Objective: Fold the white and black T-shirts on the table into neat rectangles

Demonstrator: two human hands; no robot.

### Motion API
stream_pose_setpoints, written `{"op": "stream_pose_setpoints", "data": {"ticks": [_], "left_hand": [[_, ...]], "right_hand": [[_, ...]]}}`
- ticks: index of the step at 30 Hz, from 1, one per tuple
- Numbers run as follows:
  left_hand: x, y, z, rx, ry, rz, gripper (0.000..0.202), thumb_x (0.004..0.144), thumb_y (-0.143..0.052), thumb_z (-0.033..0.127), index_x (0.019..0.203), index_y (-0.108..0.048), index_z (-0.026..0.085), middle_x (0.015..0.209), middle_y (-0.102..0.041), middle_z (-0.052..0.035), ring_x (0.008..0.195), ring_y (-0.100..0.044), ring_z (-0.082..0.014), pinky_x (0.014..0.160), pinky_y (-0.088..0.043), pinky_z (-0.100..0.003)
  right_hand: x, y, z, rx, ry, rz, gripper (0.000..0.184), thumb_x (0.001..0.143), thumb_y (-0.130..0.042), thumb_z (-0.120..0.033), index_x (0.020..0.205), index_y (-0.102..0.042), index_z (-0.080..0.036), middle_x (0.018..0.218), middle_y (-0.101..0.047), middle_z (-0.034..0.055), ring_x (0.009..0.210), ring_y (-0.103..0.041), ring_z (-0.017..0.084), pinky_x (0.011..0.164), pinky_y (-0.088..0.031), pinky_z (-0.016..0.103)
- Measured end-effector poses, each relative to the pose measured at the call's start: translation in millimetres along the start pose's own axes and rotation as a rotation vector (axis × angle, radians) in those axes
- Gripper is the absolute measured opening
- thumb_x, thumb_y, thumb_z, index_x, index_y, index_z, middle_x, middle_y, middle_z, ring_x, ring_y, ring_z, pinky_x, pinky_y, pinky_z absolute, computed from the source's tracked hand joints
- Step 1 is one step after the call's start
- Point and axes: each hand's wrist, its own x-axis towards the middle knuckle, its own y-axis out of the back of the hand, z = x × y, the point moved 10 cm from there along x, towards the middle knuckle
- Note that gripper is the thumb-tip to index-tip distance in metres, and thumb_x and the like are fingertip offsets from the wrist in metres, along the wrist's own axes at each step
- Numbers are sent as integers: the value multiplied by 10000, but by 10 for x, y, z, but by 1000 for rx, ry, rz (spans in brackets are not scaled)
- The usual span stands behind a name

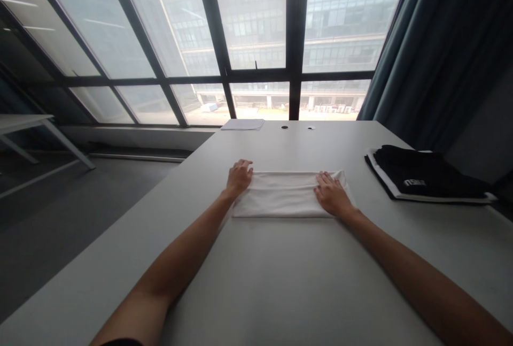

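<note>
A folded white cloth (284,194) lies flat on the grey table (280,271), in front of me. My left hand (239,176) rests at the cloth's left end, its fingers curled over the far corner. My right hand (332,194) lies flat on the cloth's right end with its fingers stretched out and together, palm down. Both forearms reach out over the table from the near edge.
A stack of folded black and white garments (425,180) sits at the right of the table. A sheet of paper (242,124) and two small cable holes (284,127) lie at the far edge. Beyond are large windows, a dark curtain (441,52) and another table (24,121).
</note>
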Motion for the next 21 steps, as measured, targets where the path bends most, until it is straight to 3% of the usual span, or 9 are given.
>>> {"op": "stream_pose_setpoints", "data": {"ticks": [2,4,6,8,12,16,19,21], "left_hand": [[-98,-187,372,-25,-141,-87,400,993,-472,303,1358,-611,214,1431,-577,-93,1325,-524,-246,1145,-369,-385],[-238,-435,689,-28,-280,-218,451,1013,-451,391,1428,-559,251,1528,-494,-62,1422,-426,-245,1195,-294,-412],[-375,-645,858,5,-368,-347,525,1036,-379,472,1514,-454,267,1622,-344,-58,1508,-277,-268,1227,-187,-485],[-449,-740,877,48,-387,-418,576,1049,-307,516,1564,-364,266,1661,-231,-63,1539,-173,-285,1231,-114,-526],[-440,-702,785,86,-358,-424,614,1050,-272,537,1581,-332,236,1663,-210,-81,1543,-141,-306,1230,-98,-540],[-430,-670,802,80,-373,-408,610,1051,-284,525,1575,-347,217,1659,-224,-93,1539,-154,-313,1228,-116,-546],[-450,-586,905,43,-398,-342,572,1061,-288,455,1568,-355,198,1653,-250,-95,1539,-173,-279,1235,-120,-526],[-503,-520,1030,4,-447,-314,553,1070,-270,417,1574,-338,201,1654,-254,-81,1542,-169,-244,1241,-124,-498]], "right_hand": [[29,-41,-186,56,120,-42,575,1030,-304,-350,1532,-390,-85,1634,-305,159,1531,-215,253,1223,-194,463],[49,-139,-248,77,180,-125,593,1040,-281,-403,1553,-361,-115,1648,-272,144,1538,-191,239,1225,-177,472],[71,-206,-110,43,131,-176,613,1044,-261,-447,1561,-347,-130,1652,-256,144,1540,-184,246,1226,-145,507],[80,-201,175,-14,7,-174,628,1044,-247,-463,1567,-331,-126,1655,-244,150,1540,-180,257,1225,-114,538],[11,-92,770,-73,-253,-124,656,1037,-244,-470,1575,-300,-100,1659,-218,170,1536,-181,289,1206,-103,605],[-82,12,1115,-49,-434,-60,650,1039,-232,-443,1559,-324,-64,1628,-282,220,1519,-229,312,1199,-150,592],[-109,181,1145,-58,-486,65,619,1036,-247,-383,1540,-350,-40,1600,-332,245,1508,-252,324,1189,-189,581],[-72,316,947,-82,-381,161,585,1029,-254,-325,1522,-386,-40,1606,-333,227,1514,-239,307,1200,-181,558]]}}
